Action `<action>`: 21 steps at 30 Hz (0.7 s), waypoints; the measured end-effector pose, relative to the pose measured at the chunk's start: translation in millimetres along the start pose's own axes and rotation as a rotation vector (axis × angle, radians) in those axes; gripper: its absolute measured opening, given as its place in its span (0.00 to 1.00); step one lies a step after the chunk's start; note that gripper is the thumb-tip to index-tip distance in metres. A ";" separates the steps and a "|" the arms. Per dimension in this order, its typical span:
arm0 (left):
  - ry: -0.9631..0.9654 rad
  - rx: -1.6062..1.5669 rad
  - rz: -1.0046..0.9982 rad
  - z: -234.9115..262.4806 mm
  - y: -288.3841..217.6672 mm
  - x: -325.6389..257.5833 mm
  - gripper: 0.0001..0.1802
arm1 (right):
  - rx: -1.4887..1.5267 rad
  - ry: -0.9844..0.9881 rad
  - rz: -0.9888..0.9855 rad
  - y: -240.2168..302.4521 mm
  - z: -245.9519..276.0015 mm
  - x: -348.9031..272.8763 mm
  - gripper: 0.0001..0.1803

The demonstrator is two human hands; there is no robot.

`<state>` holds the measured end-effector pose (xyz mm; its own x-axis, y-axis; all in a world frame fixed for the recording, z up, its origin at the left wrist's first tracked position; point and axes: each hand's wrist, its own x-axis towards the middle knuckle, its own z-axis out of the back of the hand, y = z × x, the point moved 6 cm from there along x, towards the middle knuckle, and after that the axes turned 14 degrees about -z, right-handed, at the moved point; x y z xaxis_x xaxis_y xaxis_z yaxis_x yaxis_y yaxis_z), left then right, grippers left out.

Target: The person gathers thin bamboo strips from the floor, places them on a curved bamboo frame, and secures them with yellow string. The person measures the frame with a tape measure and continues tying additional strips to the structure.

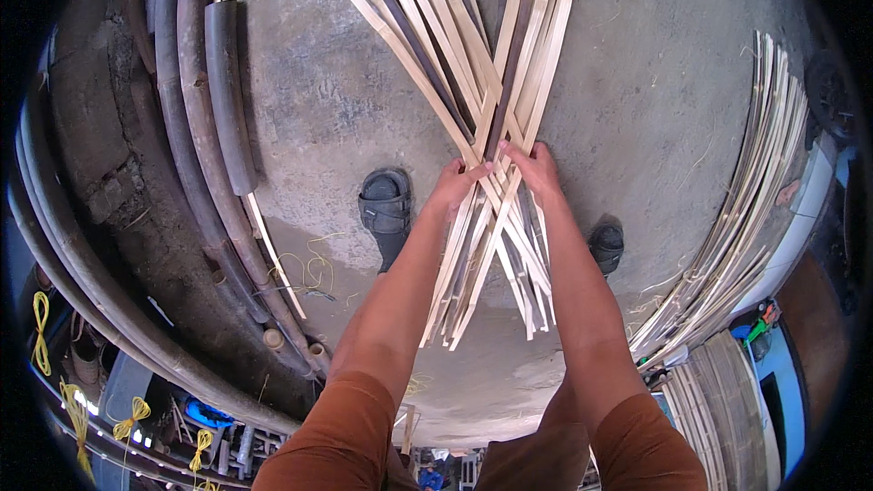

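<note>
Two bundles of long pale bamboo strips (473, 64) cross each other in an X in front of me, some strips darker brown. My left hand (457, 181) grips the strips at the crossing from the left. My right hand (536, 168) clasps the same crossing from the right, fingers curled around the strips. The short ends (491, 282) of the strips fan out below my hands, between my forearms. Both arms wear rust-orange sleeves.
Thick dark bamboo poles (209, 127) lie along the left on the concrete floor (327, 82). A heap of more split bamboo strips (755, 200) curves along the right. My two dark sandals (386, 205) stand on the floor below. Yellow cord ties hang at lower left.
</note>
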<state>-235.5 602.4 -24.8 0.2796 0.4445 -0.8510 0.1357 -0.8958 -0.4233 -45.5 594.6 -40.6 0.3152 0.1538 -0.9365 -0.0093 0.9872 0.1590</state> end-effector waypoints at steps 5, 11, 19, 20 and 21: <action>0.076 0.054 -0.005 11.1 0.1 -6.3 0.42 | 0.141 0.208 0.071 -0.7 -11.1 -9.5 0.40; 0.297 0.019 0.163 8.3 -2.0 -17.9 0.39 | -0.003 0.399 -0.028 -5.3 -20.2 -19.7 0.37; 0.260 0.248 0.053 -32.9 -54.1 -85.4 0.41 | -0.158 0.285 0.115 26.9 38.5 -104.1 0.27; 0.270 0.219 0.072 -51.9 -75.0 -97.3 0.40 | -0.115 0.284 0.044 42.2 56.3 -126.2 0.26; 0.291 0.190 0.088 -77.2 -96.1 -109.5 0.39 | -0.148 0.269 0.049 39.7 76.0 -123.0 0.27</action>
<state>-205.8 639.7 133.1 0.5447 0.3216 -0.7745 -0.0722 -0.9021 -0.4254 -12.5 611.6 104.6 0.0483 0.1874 -0.9811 -0.1625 0.9706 0.1774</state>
